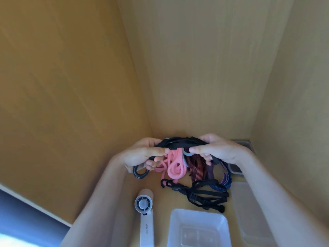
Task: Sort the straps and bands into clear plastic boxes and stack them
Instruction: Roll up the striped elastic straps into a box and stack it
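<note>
Both hands hold one tangled bundle of straps and bands (179, 145) up above the wooden shelf. My left hand (144, 152) grips its left end, where a black hook (140, 173) hangs below the palm. My right hand (215, 150) grips the right end. Pink rubber bands (175, 166), brown striped cords (195, 169) and purple-blue bands (225, 177) dangle from the bundle. Black webbing straps with buckles (203, 195) lie on the shelf beneath. An open clear plastic box (197, 227) stands at the front, with nothing in it.
A white handheld fan (145, 211) lies left of the open box. A clear lid or box (247, 214) sits under my right forearm, and another clear box (243, 145) stands in the back right corner. Wooden walls close in at the left, back and right.
</note>
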Motion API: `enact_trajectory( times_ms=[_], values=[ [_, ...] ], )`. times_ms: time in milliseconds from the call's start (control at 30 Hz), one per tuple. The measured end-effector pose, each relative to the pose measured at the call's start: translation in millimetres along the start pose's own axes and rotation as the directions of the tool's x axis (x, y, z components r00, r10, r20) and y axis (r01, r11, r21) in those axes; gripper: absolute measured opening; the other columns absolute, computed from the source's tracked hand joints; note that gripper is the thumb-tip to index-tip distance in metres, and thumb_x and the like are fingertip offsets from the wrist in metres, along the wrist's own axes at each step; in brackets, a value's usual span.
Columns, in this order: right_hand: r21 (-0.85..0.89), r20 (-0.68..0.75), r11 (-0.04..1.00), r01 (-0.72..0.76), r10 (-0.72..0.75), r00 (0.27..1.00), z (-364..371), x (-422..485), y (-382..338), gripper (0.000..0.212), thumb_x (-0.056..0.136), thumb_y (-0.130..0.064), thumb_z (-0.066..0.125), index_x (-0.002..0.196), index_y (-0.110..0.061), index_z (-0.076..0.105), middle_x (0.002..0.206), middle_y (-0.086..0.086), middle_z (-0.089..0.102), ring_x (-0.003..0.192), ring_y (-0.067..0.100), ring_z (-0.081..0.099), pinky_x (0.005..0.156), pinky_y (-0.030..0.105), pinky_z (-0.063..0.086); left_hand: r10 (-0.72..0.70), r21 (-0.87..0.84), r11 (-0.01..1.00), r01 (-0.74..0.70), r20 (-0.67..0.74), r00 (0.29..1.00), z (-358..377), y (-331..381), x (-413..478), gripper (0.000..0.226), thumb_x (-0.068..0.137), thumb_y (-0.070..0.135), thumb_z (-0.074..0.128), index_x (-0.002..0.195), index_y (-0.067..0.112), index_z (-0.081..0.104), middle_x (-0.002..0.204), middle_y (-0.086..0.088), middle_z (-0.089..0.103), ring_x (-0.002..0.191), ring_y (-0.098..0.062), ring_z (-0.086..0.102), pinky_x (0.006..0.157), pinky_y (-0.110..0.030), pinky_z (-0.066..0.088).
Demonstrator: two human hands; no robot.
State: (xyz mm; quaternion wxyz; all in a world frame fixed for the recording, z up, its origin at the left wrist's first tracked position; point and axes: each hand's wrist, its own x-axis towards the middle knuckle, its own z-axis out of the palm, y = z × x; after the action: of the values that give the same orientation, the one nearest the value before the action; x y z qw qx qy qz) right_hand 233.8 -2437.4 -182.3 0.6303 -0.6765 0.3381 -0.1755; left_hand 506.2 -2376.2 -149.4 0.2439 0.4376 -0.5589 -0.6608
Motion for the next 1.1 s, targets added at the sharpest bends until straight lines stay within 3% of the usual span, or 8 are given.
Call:
enact_trajectory(
  times_ms=[133, 267, 500, 600, 767, 867, 1000, 1100],
  values=[
    [0.125, 0.047, 0.988, -0.093, 0.088, 0.995, -9.3, -3.0, 3.1, 0.021, 0.089, -0.034, 0.073, 0.078, -0.017, 0.067, 0.059, -0.003, 0.033, 0.049, 0.01, 0.031, 0.044, 0.022, 0.033, 0.002, -0.074, 0.997, -0.009, -0.083, 0.997, 2.2, -16.2, 2.6, 0.04, 0.093, 0.02, 0.069, 0.121, -0.006, 0.058, 0.062, 0.002, 0.043, 0.044, -0.006, 0.034, 0.041, -0.018, 0.032],
    [0.178, 0.05, 0.981, -0.073, 0.065, 0.997, -17.5, -6.6, 1.3, 0.025, 0.094, -0.033, 0.065, 0.071, -0.022, 0.062, 0.059, -0.005, 0.03, 0.047, 0.007, 0.026, 0.04, 0.018, 0.025, -0.05, -0.047, 0.998, 0.048, -0.04, 0.998, 0.7, -22.2, 3.0, 0.04, 0.091, 0.022, 0.069, 0.122, -0.001, 0.06, 0.062, 0.001, 0.042, 0.044, -0.007, 0.033, 0.041, -0.018, 0.032],
    [0.335, -0.024, 0.942, -0.023, 0.033, 0.999, -14.3, -15.7, 11.5, 0.023, 0.094, -0.028, 0.06, 0.087, -0.007, 0.056, 0.06, 0.001, 0.037, 0.046, 0.014, 0.038, 0.046, 0.028, 0.039, -0.057, -0.125, 0.99, 0.063, 0.051, 0.997, 5.4, -30.6, 8.5, 0.01, 0.094, 0.023, 0.068, 0.101, 0.016, 0.066, 0.063, 0.002, 0.042, 0.044, -0.007, 0.036, 0.041, -0.018, 0.034],
    [0.487, -0.117, 0.873, 0.027, 0.034, 0.993, 4.0, -14.8, 16.5, 0.024, 0.094, -0.03, 0.058, 0.089, -0.007, 0.054, 0.059, 0.0, 0.035, 0.045, 0.012, 0.036, 0.043, 0.026, 0.037, 0.05, -0.291, 0.955, -0.052, -0.015, 0.999, 15.1, -39.6, 16.4, 0.022, 0.095, 0.021, 0.068, 0.113, 0.01, 0.063, 0.064, 0.001, 0.041, 0.046, -0.007, 0.037, 0.043, -0.018, 0.035],
    [0.696, -0.302, 0.709, 0.116, 0.142, 0.943, 59.8, 1.2, 16.9, 0.028, 0.102, -0.031, 0.053, 0.085, -0.009, 0.052, 0.053, -0.001, 0.034, 0.042, 0.012, 0.032, 0.04, 0.023, 0.031, 0.091, -0.44, 0.874, -0.208, -0.272, 0.958, 39.6, -48.1, 35.6, 0.024, 0.09, 0.03, 0.073, 0.08, 0.016, 0.056, 0.066, -0.001, 0.038, 0.048, -0.008, 0.036, 0.047, -0.02, 0.035],
    [0.647, -0.404, 0.744, 0.165, 0.151, 0.902, 81.4, 8.2, 12.8, 0.028, 0.105, -0.032, 0.051, 0.089, -0.009, 0.052, 0.052, -0.001, 0.036, 0.042, 0.014, 0.032, 0.04, 0.024, 0.034, 0.006, -0.453, 0.872, -0.185, -0.368, 0.93, 50.5, -50.8, 42.1, 0.028, 0.093, 0.035, 0.07, 0.073, 0.02, 0.058, 0.066, -0.002, 0.037, 0.048, -0.01, 0.037, 0.052, -0.025, 0.027],
    [0.403, -0.53, 0.898, 0.177, 0.072, 0.845, 87.8, 8.1, 5.1, 0.03, 0.106, -0.028, 0.047, 0.087, -0.007, 0.055, 0.051, -0.002, 0.047, 0.039, 0.014, 0.044, 0.04, 0.026, 0.036, -0.007, -0.45, 0.875, -0.177, -0.378, 0.926, 65.4, -48.5, 44.6, 0.04, 0.092, 0.048, 0.068, 0.069, 0.016, 0.06, 0.061, -0.002, 0.04, 0.05, -0.015, 0.041, 0.048, -0.027, 0.037],
    [0.215, -0.579, 0.964, 0.159, -0.006, 0.815, 95.5, 6.0, 3.2, 0.023, 0.105, -0.028, 0.045, 0.092, -0.013, 0.057, 0.062, -0.004, 0.062, 0.051, 0.013, 0.062, 0.048, 0.037, 0.054, 0.034, -0.425, 0.88, -0.21, -0.385, 0.922, 73.8, -46.6, 45.9, 0.046, 0.086, 0.059, 0.072, 0.081, 0.014, 0.065, 0.062, -0.004, 0.042, 0.053, -0.019, 0.042, 0.053, -0.035, 0.037]
  ],
)
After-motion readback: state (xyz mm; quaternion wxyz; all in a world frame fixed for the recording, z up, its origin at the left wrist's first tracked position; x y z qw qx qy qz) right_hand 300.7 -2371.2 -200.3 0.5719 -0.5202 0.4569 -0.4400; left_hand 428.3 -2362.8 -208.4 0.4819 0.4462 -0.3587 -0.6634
